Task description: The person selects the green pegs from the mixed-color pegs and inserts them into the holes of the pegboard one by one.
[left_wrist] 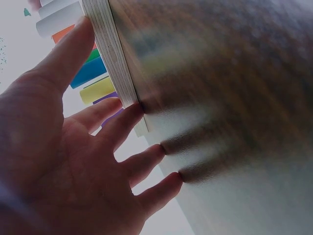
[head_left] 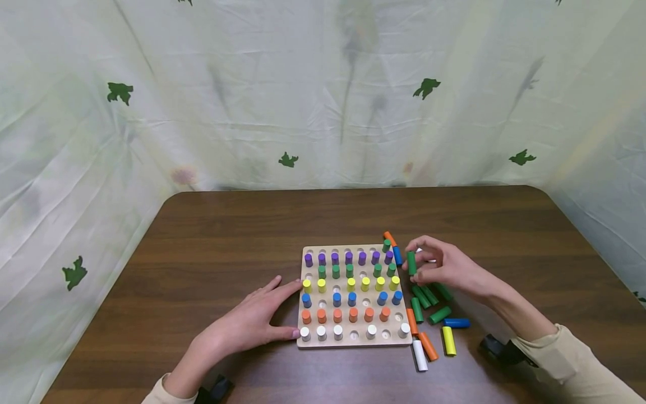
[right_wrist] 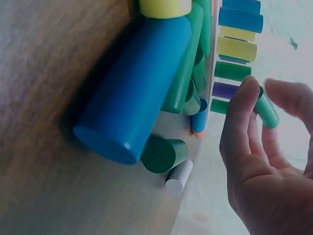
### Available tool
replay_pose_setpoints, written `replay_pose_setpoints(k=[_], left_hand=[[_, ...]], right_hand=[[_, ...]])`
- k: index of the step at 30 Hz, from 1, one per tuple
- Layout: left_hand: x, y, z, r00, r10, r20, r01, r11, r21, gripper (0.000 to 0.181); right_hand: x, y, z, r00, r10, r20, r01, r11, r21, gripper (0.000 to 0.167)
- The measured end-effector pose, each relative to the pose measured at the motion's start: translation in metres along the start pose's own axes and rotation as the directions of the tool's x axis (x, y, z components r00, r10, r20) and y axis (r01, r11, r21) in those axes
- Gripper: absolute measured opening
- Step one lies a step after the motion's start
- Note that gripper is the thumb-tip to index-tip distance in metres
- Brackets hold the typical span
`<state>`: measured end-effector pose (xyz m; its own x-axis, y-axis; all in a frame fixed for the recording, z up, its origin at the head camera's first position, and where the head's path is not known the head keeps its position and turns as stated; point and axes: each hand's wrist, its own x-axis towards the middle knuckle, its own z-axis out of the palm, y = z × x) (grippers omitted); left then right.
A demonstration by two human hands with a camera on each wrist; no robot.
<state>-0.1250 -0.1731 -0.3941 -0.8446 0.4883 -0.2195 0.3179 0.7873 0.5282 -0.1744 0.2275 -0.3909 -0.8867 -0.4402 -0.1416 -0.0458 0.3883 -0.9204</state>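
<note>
A pale wooden pegboard (head_left: pixel 348 344) lies on the table, with rows of purple, green, yellow, blue, orange and white pegs standing in it. Several holes show no peg. One green peg (head_left: pixel 386 245) stands at the far right corner. My left hand (head_left: pixel 242 324) rests at the board's left side; in the left wrist view its thumb and fingertips touch the wooden edge (left_wrist: pixel 113 54), and other fingertips meet the table. Just right of the board, my right hand (head_left: pixel 449 268) pinches a green peg (head_left: pixel 411 263) between thumb and fingers, held above the loose pegs.
Loose green pegs (head_left: pixel 440 315) lie right of the board, with a blue peg (head_left: pixel 456 323), a yellow peg (head_left: pixel 449 341), a white peg (head_left: pixel 420 356) and orange pegs (head_left: pixel 428 347). Another blue peg (head_left: pixel 397 256) touches the far right corner area. A pale cloth (head_left: pixel 323 112) hangs behind the table.
</note>
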Motion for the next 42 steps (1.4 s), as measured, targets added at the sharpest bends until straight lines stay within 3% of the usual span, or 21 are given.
replay_pose_setpoints(k=[11,19,34,42], left_hand=[[0.0,0.001,0.0,1.0,-0.005,-0.004,0.005,1.0,-0.006,0.087],[0.0,0.0,0.0,1.0,-0.009,-0.008,0.009,1.0,-0.01,0.087],[0.0,0.0,0.0,1.0,-0.01,-0.008,0.01,1.0,-0.006,0.087],[0.0,-0.001,0.001,1.0,-0.007,-0.008,0.006,1.0,-0.006,0.087]], right_hand=[[0.004,-0.006,0.001,0.999,-0.025,-0.021,0.025,0.999,0.02,0.045],[0.009,-0.011,-0.002,0.996,-0.072,-0.056,0.071,0.997,-0.017,0.039],[0.019,-0.019,-0.002,0.976,-0.156,-0.153,0.124,0.973,-0.197,0.031],[0.027,-0.023,-0.001,0.963,-0.191,-0.189,0.149,0.965,-0.217,0.027]])
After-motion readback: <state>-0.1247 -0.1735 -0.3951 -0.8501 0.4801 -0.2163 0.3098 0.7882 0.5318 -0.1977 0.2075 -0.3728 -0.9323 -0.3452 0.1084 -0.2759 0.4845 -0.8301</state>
